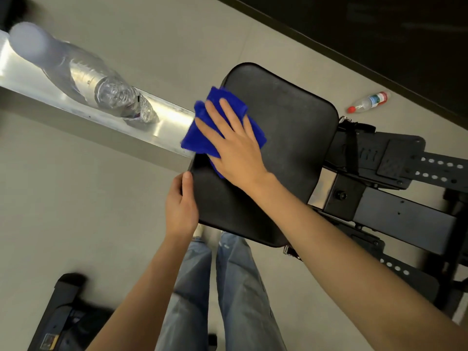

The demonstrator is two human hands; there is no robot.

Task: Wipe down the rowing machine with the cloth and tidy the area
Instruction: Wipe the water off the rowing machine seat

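Right hand [234, 148] flat atop cloth [200, 139]

We read this as a gym or fitness room. Black padded rower seat [291, 138] on an aluminium rail [164, 120], strapped footplate [395, 158] with adjustment holes, plain grey tiled floor [76, 198]. Another black machine base [65, 307] lower left. Clear bottle [111, 95] on the rail, red-capped bottle [368, 102] on the floor.

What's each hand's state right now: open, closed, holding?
Left hand: grips the edge of the black seat, thumb on top.
Right hand: open, fingers straight, pressing the blue cloth onto the seat.
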